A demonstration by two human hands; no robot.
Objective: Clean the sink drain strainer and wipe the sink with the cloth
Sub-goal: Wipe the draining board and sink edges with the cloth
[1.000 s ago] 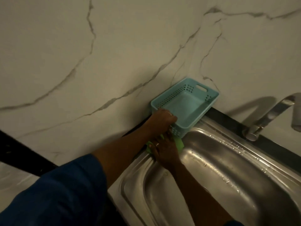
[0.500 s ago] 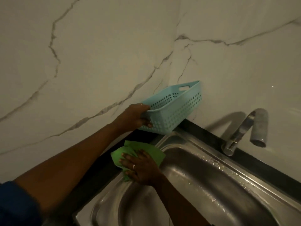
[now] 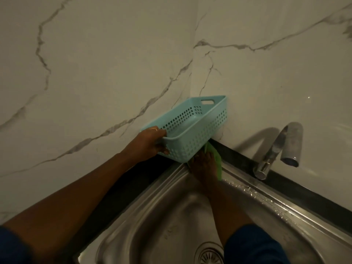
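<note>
A steel sink (image 3: pixel 156 212) fills the lower half of the view, and its drain strainer (image 3: pixel 208 254) shows at the bottom edge. My left hand (image 3: pixel 149 144) grips the near rim of a light blue plastic basket (image 3: pixel 194 130) and holds it tilted above the sink's far corner. Under the basket, my right hand (image 3: pixel 204 164) presses a green cloth (image 3: pixel 218 161) flat on the sink's corner rim. The fingertips and most of the cloth are hidden beneath the basket.
A chrome faucet (image 3: pixel 280 149) stands at the right behind the sink, its spout pointing down. White marble walls meet in a corner just behind the basket. A black counter strip (image 3: pixel 297 185) runs along the sink's back edge, with water drops on the steel rim.
My right hand slid the cloth from the left rim to the far corner, under the basket. The left hand keeps the basket lifted. The camera tipped down, bringing the drain into view.
</note>
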